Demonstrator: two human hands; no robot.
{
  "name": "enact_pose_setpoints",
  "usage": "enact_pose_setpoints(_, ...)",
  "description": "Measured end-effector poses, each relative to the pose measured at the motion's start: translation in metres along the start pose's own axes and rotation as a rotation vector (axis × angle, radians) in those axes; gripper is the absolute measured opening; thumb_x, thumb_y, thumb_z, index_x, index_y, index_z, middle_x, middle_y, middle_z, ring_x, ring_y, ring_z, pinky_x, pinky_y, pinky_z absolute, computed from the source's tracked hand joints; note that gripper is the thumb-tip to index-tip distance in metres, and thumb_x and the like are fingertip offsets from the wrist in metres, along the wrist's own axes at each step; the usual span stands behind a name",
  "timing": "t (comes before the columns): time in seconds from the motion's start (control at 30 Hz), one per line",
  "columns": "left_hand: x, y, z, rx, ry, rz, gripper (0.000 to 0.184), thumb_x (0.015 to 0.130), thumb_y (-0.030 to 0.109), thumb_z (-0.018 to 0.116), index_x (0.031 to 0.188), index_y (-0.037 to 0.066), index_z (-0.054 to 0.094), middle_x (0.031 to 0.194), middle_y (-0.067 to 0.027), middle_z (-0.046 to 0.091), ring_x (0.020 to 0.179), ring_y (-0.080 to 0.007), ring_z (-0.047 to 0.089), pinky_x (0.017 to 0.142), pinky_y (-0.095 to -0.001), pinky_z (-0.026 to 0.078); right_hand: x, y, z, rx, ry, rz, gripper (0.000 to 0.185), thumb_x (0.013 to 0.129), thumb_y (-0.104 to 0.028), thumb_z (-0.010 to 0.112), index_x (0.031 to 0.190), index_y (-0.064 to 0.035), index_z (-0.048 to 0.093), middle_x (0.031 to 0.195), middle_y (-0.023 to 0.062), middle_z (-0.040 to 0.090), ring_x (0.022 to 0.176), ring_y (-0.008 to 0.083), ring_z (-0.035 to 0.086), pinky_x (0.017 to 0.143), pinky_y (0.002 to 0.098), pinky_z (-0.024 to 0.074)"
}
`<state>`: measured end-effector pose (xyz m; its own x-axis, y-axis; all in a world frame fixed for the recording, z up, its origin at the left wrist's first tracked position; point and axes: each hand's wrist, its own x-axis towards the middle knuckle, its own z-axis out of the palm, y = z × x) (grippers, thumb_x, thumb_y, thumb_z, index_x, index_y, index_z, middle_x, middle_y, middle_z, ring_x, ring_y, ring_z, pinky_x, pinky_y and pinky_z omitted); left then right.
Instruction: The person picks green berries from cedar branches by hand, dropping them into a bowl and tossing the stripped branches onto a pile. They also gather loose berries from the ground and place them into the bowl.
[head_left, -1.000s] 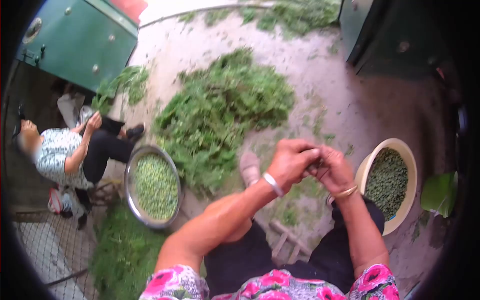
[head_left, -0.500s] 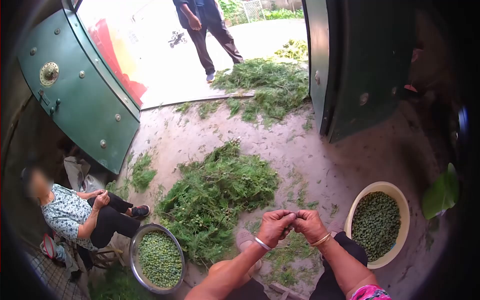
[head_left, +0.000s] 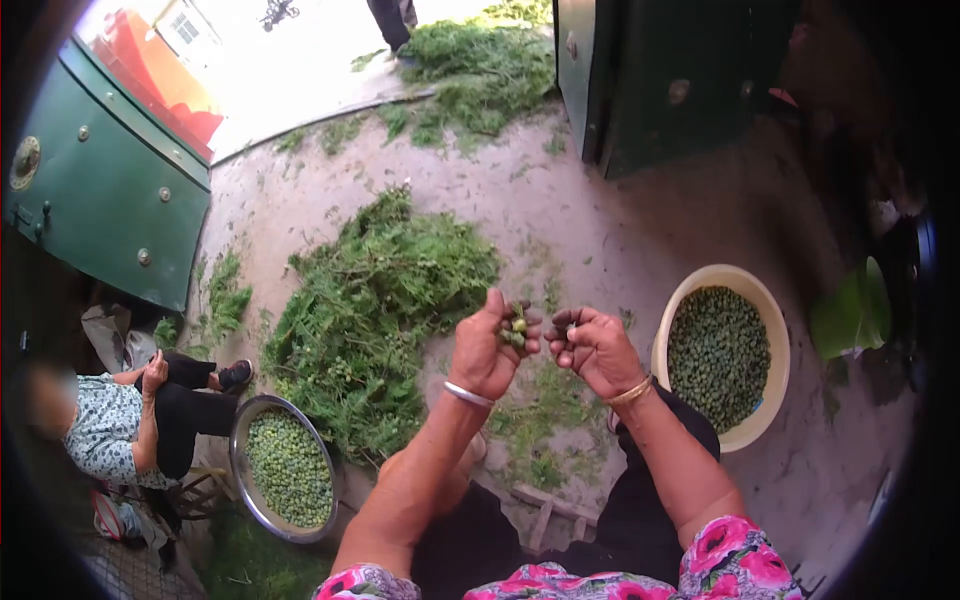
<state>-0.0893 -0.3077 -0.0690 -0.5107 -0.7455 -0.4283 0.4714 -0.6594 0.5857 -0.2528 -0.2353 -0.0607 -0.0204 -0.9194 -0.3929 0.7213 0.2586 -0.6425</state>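
Observation:
My left hand (head_left: pixel 488 348) is held up with its fingers curled round a few small green seed cones (head_left: pixel 516 330), which show in the palm. Close by on the right, my right hand (head_left: pixel 602 352) has its thumb and fingers pressed together; what sits between them, if anything, is too small to name. A narrow gap separates the two hands. Below and left of them on the floor lies a heap of green conifer sprigs (head_left: pixel 375 300). To the right stands a cream basin (head_left: pixel 776 390) full of small green seed cones (head_left: pixel 722 345).
On the left a seated person (head_left: pixel 125 420) is beside a metal basin (head_left: pixel 240 462) of green cones. Green metal doors (head_left: pixel 110 190) flank the doorway, where more sprigs (head_left: pixel 480 75) lie and another person's legs (head_left: pixel 390 22) show. A green bucket (head_left: pixel 850 308) stands far right.
My hands were touching at the fingertips and are now apart. The left one has turned, showing cones in its palm. The view has tipped downward, with the scene shifted up and left.

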Motion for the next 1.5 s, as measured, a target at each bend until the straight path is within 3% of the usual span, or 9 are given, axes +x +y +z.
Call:
enact_pose_setpoints(0.17,0.002,0.0,0.012,-0.312,-0.067,-0.082,0.06,0.092,0.05,0.049,0.111,-0.007,0.048,0.107,-0.0243,0.056,0.105,-0.0351,0.054,0.094,-0.0464,0.047,0.002,0.003,0.005,-0.293,0.108,-0.197,0.017,0.081,-0.008,0.067,0.089,0.0034,0.06,0.074,0.0056,0.064,0.061,0.0082,0.057,0.048,0.021,0.0441)
enact_pose_setpoints(0.43,0.013,-0.03,0.007,-0.196,0.086,0.046,0.014,0.089,0.002,0.058,0.103,0.001,0.054,0.095,-0.0148,0.062,0.084,-0.0252,0.063,0.08,-0.0375,0.055,0.004,0.028,0.021,-0.868,0.369,-0.508,0.035,0.067,-0.007,0.08,0.09,0.0015,0.056,0.079,0.0075,0.063,0.069,0.0119,0.059,0.062,0.0261,0.0523)
enact_pose_setpoints(0.6,0.026,-0.039,-0.005,-0.061,0.058,0.166,0.011,0.091,0.01,0.059,0.096,0.001,0.06,0.095,-0.012,0.064,0.087,-0.0195,0.062,0.081,-0.0337,0.053,0.017,0.047,0.013,-0.892,0.323,-0.668,0.037,0.065,-0.008,0.068,0.097,0.0045,0.055,0.089,0.0223,0.056,0.085,0.0375,0.054,0.076,0.0447,0.0439)
enact_pose_setpoints(0.77,0.009,-0.036,0.025,0.249,0.093,0.327,0.018,0.094,0.015,0.056,0.096,-0.001,0.062,0.093,-0.012,0.066,0.082,-0.0168,0.062,0.076,-0.0294,0.053,0.019,0.042,0.016,-0.782,0.304,-0.568,0.031,0.072,-0.009,0.06,0.097,0.0073,0.052,0.089,0.0278,0.061,0.085,0.0407,0.061,0.074,0.0435,0.0494)
enact_pose_setpoints(1.2,0.017,-0.039,0.02,0.127,-0.02,0.134,0.019,0.094,0.014,0.056,0.103,-0.003,0.06,0.099,-0.0129,0.065,0.089,-0.02,0.062,0.081,-0.0314,0.052,0.013,0.027,0.001,-0.706,0.365,-0.448,0.02,0.073,-0.006,0.056,0.086,0.0088,0.059,0.084,0.0286,0.062,0.08,0.0416,0.063,0.073,0.0415,0.0507)
enact_pose_setpoints(1.27,0.026,-0.034,0.006,0.112,-0.006,0.153,0.019,0.093,0.014,0.057,0.102,-0.002,0.06,0.095,-0.0111,0.064,0.086,-0.0191,0.062,0.077,-0.031,0.052,0.018,0.03,-0.007,-0.9,0.281,-0.538,0.018,0.074,-0.007,0.058,0.083,0.009,0.061,0.082,0.025,0.064,0.069,0.0322,0.065,0.063,0.0371,0.0515)
enact_pose_setpoints(1.33,0.029,-0.031,-0.006,0.044,-0.024,0.085,0.017,0.091,0.015,0.06,0.101,0.001,0.061,0.09,-0.0093,0.065,0.084,-0.0167,0.061,0.075,-0.0305,0.052,0.008,0.009,-0.008,-0.694,-0.004,-0.234,0.017,0.078,-0.007,0.058,0.084,0.0084,0.062,0.079,0.0175,0.065,0.062,0.0187,0.062,0.052,0.0288,0.0491)
enact_pose_setpoints(1.4,0.024,-0.024,0.003,-0.062,-0.019,-0.083,0.017,0.089,0.02,0.063,0.097,0.005,0.06,0.087,-0.0119,0.065,0.082,-0.0268,0.064,0.071,-0.0371,0.054,0.004,0.012,-0.008,-0.413,-0.036,-0.185,0.015,0.082,-0.006,0.056,0.087,0.0068,0.062,0.079,0.012,0.063,0.063,0.0098,0.06,0.048,0.0212,0.0455)
enact_pose_setpoints(1.5,0.031,-0.022,0.001,-0.079,0.143,0.042,0.019,0.087,0.016,0.065,0.098,0.002,0.058,0.089,-0.0144,0.066,0.072,-0.0284,0.065,0.064,-0.041,0.055,-0.003,-0.002,-0.009,-0.27,-0.041,-0.075,0.014,0.083,-0.003,0.053,0.089,0.0066,0.062,0.079,0.0122,0.063,0.063,0.0121,0.062,0.049,0.0193,0.0463)
